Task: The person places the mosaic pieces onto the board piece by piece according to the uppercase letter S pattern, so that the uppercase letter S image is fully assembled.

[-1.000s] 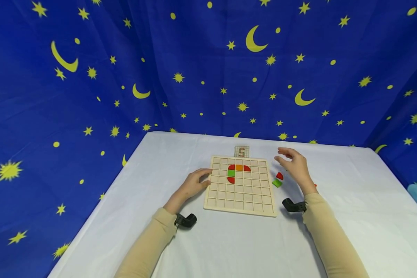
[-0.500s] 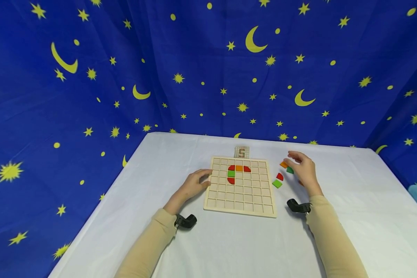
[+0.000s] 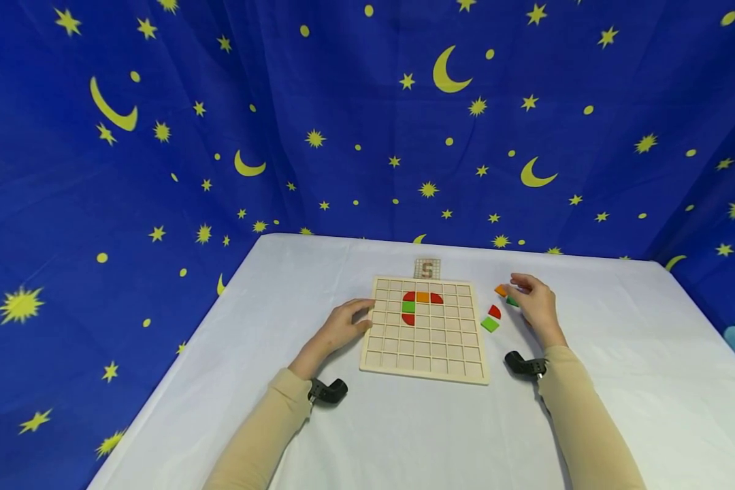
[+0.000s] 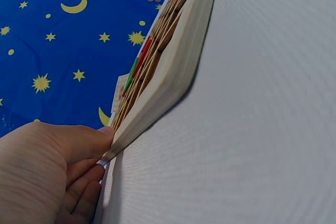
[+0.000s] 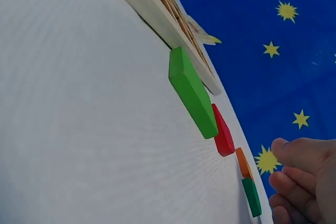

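A wooden grid board [image 3: 453, 354] lies on the white table. Near its top sit red, orange and green tiles, with an orange tile [image 3: 423, 297] between two red rounded ones and a green tile [image 3: 409, 307] below the left one. My left hand [image 3: 341, 323] touches the board's left edge, thumb and fingertips right at the rim. To the board's right, my right hand [image 3: 537, 306] hovers beside a loose orange tile [image 3: 500, 290] and a dark green tile [image 5: 251, 196], its fingers loosely bent and holding nothing. The hand partly covers the dark green tile.
A loose red rounded tile [image 3: 495, 312] and a light green tile [image 3: 490, 324] lie close to the board's right edge. Behind the board is a small card [image 3: 427, 268] with an S-like figure on a grid. A blue star-patterned cloth [image 3: 355, 102] hangs behind the table.
My right hand has moved right and slightly toward me, away from the board's top right, uncovering the orange and dark green tiles. The left hand has stayed at the board's edge.
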### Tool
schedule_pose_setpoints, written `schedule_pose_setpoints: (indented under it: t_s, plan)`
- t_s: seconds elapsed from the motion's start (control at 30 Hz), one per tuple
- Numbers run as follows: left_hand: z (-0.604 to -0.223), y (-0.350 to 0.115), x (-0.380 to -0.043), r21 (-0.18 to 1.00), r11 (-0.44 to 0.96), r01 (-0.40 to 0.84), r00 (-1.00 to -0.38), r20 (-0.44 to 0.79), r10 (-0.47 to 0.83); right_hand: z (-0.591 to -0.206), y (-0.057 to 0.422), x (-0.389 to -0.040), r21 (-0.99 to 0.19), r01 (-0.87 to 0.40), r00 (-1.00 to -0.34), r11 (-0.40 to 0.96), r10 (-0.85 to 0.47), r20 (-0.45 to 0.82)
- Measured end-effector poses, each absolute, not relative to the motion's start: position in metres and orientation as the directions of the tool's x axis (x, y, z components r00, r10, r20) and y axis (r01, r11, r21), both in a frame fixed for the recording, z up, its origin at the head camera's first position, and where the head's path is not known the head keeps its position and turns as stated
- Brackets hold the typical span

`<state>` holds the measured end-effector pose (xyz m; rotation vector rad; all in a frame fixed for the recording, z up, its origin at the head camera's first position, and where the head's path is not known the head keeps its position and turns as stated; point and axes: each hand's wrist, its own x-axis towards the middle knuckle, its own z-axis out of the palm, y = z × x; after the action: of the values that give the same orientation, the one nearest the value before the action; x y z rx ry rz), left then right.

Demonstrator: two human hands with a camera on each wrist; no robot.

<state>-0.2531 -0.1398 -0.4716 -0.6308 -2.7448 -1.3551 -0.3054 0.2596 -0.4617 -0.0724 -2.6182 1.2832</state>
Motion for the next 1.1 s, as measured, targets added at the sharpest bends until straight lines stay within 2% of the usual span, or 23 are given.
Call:
schedule_pose_setpoints:
  t_s: [0.3,0.57,1.1]
  plan:
    - [-0.471,-0.14,-0.254,0.756,0.535,0.377,-0.912,0.203,0.355,-0.469,0.26,-0.31,-0.733,-0.069,-0.971,0.677,0.121,0.204]
    - [-0.472,-0.139,-0.253,0.755,0.528,0.389,-0.908,0.219,0.356,-0.475,0.256,-0.311,-0.639,-0.104,-0.968,0.762,0.071,0.241]
    - [-0.473,-0.14,-0.253,0.755,0.541,0.371,-0.916,0.201,0.348,-0.472,0.252,-0.311,-0.643,-0.111,-0.962,0.758,0.08,0.26]
